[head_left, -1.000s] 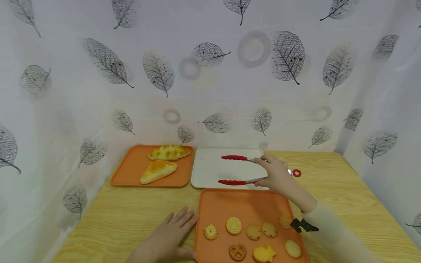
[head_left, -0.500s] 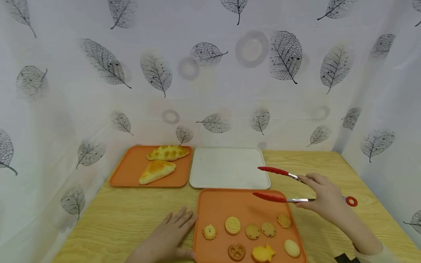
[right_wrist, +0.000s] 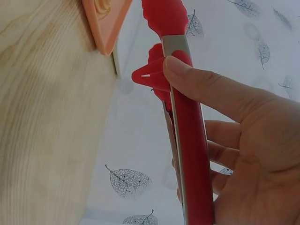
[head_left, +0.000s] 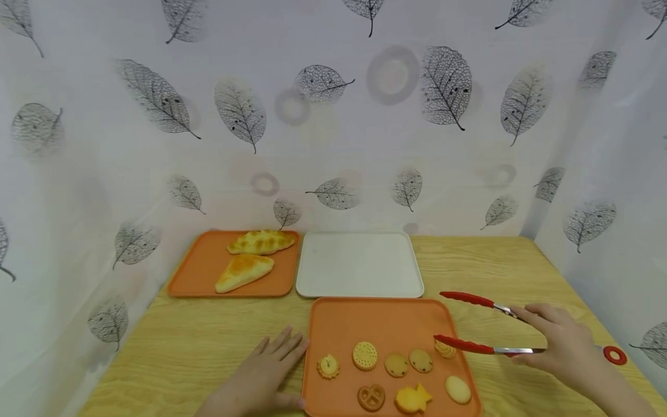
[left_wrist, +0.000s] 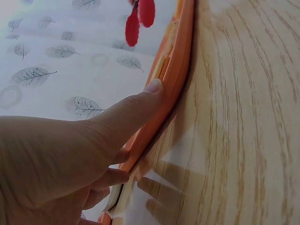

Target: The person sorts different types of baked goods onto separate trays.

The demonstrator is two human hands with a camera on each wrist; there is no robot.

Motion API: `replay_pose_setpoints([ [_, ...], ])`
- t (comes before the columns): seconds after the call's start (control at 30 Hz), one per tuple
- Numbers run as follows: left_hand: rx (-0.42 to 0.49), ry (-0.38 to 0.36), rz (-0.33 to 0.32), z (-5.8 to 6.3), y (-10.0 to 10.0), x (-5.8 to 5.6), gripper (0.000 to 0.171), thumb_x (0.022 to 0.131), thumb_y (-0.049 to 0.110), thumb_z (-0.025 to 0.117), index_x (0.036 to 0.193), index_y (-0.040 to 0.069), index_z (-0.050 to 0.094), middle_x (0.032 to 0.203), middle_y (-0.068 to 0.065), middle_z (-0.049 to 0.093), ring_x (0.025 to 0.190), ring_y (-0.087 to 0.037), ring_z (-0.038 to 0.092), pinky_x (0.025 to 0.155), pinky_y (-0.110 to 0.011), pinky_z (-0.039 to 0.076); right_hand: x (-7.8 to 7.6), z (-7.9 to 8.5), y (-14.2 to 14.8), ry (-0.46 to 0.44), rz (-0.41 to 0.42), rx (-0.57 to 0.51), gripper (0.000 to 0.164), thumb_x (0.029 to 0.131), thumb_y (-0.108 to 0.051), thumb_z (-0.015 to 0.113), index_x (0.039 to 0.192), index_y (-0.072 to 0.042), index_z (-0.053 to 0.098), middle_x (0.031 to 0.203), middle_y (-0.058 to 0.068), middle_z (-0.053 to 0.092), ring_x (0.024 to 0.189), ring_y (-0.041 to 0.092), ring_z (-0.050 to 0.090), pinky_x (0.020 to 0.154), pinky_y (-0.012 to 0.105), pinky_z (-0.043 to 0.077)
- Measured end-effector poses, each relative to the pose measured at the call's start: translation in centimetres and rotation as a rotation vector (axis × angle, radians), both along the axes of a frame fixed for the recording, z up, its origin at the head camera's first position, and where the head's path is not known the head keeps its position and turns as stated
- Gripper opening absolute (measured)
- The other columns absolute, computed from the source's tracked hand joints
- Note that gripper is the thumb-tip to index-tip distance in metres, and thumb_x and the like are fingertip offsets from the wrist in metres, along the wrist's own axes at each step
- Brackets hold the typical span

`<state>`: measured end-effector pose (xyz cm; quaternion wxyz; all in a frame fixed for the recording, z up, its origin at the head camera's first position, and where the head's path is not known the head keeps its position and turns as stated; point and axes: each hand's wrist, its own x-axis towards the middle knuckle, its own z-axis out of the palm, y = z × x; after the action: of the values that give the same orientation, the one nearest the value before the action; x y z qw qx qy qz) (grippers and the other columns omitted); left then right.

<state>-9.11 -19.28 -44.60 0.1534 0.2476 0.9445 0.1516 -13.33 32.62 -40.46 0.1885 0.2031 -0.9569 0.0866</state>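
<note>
My right hand (head_left: 560,347) grips a pair of red-tipped metal tongs (right_wrist: 190,140), thumb on one arm and fingers round the other. The tongs' two red tips are spread apart, above the right edge of the front orange tray (head_left: 375,318). One tip partly covers a swirled cookie (head_left: 445,348). With fingers stretched out, my left hand (head_left: 255,376) lies at that tray's left side, its thumb touching the rim in the left wrist view. Several cookies lie on the tray, among them a pretzel (head_left: 372,398), a yellow fish-shaped one (head_left: 413,399) and a round dotted one (head_left: 365,355).
Behind the front tray lies a white tray (head_left: 359,263). To its left, an orange tray (head_left: 190,272) bears a triangular pastry (head_left: 245,272) and a braided bread (head_left: 260,242). Leaf-patterned cloth (head_left: 333,145) surrounds the wooden table (head_left: 490,260).
My right hand has carried the tongs from over the white tray to the right and nearer, down beside the front tray. The left hand stays at the tray's left side.
</note>
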Motion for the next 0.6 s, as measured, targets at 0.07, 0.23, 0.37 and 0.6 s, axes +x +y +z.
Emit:
replay_pose_setpoints([
  [0.07, -0.001, -0.006, 0.000, 0.02, -0.03, -0.01, 0.102, 0.077, 0.077, 0.051, 0.156, 0.017, 0.026, 0.163, -0.006, 0.023, 0.152, -0.032, 0.016, 0.114, -0.065, 0.023, 0.25, -0.27, 0.31, -0.002, 0.006, 0.021, 0.085, 0.038, -0.036, 0.095, 0.114, -0.008, 0.068, 0.103, 0.009, 0.062, 0.087, 0.029, 0.056, 0.053, 0.027, 0.033],
  [0.23, 0.003, -0.016, 0.001, -0.09, -0.04, -0.07, 0.103, 0.077, 0.078, 0.051, 0.156, 0.018, 0.025, 0.163, -0.006, 0.022, 0.152, -0.032, 0.015, 0.114, -0.065, 0.023, 0.70, -0.78, 0.90, -0.044, 0.017, 0.080, 0.081, 0.040, -0.044, 0.092, 0.110, -0.010, 0.070, 0.101, 0.002, 0.063, 0.083, 0.025, 0.058, 0.055, 0.026, 0.031],
  [0.37, 0.002, -0.017, 0.003, -0.25, -0.07, -0.12, 0.103, 0.076, 0.079, 0.050, 0.156, 0.019, 0.024, 0.163, -0.005, 0.022, 0.152, -0.031, 0.015, 0.114, -0.066, 0.023, 0.89, -0.86, 1.06, -0.094, 0.027, 0.101, 0.076, 0.041, -0.048, 0.090, 0.107, -0.013, 0.073, 0.099, -0.002, 0.062, 0.081, 0.015, 0.059, 0.056, 0.026, 0.032],
  [0.6, 0.001, -0.007, -0.001, -0.39, -0.07, -0.17, 0.103, 0.077, 0.079, 0.049, 0.156, 0.019, 0.025, 0.163, -0.006, 0.024, 0.152, -0.032, 0.015, 0.113, -0.066, 0.024, 0.93, -0.73, 0.92, -0.204, -0.011, 0.153, 0.071, 0.048, -0.048, 0.089, 0.110, -0.016, 0.073, 0.101, -0.006, 0.062, 0.083, 0.013, 0.059, 0.059, 0.032, 0.041],
])
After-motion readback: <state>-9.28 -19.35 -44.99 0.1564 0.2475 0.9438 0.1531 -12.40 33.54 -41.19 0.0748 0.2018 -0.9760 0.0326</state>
